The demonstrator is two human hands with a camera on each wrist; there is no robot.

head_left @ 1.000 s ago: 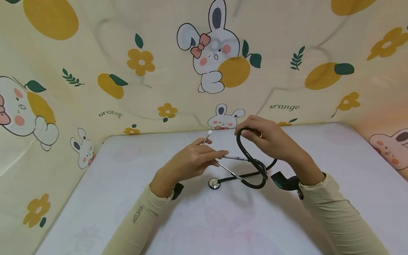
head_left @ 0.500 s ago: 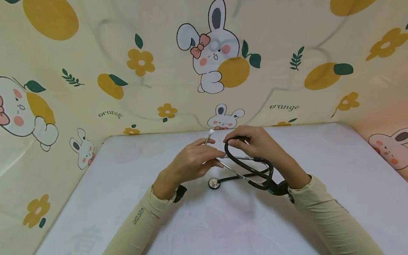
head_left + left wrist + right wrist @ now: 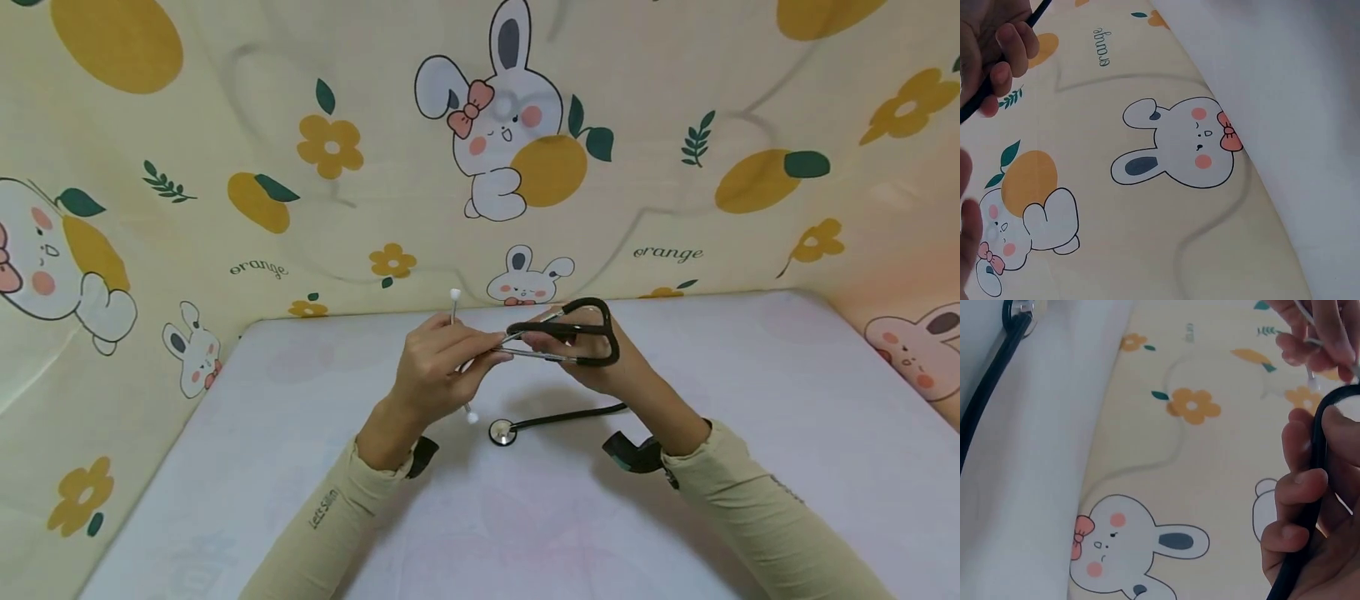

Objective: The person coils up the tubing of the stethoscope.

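Note:
A stethoscope (image 3: pixel 573 415) with black tubing and silver ear tubes is held between both hands over the table. My left hand (image 3: pixel 435 362) pinches the ear tubes; one white eartip (image 3: pixel 455 294) points up above it, another (image 3: pixel 472 417) hangs below. My right hand (image 3: pixel 611 371) curls round the black tubing (image 3: pixel 1317 440), seen close in the right wrist view. The folded tubing loop (image 3: pixel 611 337) overlaps that hand in the head view. On the table lies the round chest piece (image 3: pixel 502 432), its tube running right. Left fingers (image 3: pixel 969 240) show at the left wrist view's edge.
The table (image 3: pixel 480 533) has a pale cover. Behind it and on both sides hangs a cream backdrop (image 3: pixel 420 200) printed with rabbits, oranges and flowers. A dark strap piece (image 3: pixel 633 454) sticks out from the right wrist, another (image 3: pixel 422 457) from the left.
My right hand has moved left, bringing the tubing up to the left hand. The ear tubes have turned, with the tubing loop now raised. The chest piece has stayed in place.

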